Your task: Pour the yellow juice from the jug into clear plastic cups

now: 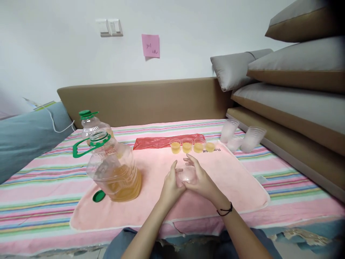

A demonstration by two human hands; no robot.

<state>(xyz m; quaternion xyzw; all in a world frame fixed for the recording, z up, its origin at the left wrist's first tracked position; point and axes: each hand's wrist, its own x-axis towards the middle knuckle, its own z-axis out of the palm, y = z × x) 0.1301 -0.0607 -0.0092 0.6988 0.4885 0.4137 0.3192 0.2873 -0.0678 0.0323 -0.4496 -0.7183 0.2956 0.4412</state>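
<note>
Between my two hands, low over the pink towel (151,208), is a clear plastic cup (186,174). My left hand (172,185) curls round its left side, and my right hand (201,180) closes on it from the right. The thumbs come together at the near side. I see no drink inside it. Just beyond my fingers, several clear cups of amber liquid (187,146) stand in a row. To the left is a big clear jug (118,176) partly filled with the same-coloured liquid; its mouth is uncapped and its green handle (81,147) sticks out leftward.
A green cap (99,196) lies beside the jug, and a second capped jug (93,124) stands behind. A red plastic bag (153,142) lies flat past the cups. Stacked cups (252,139) rest at the right, near piled cushions (293,93). The striped cloth (45,187) ends at a frayed front edge.
</note>
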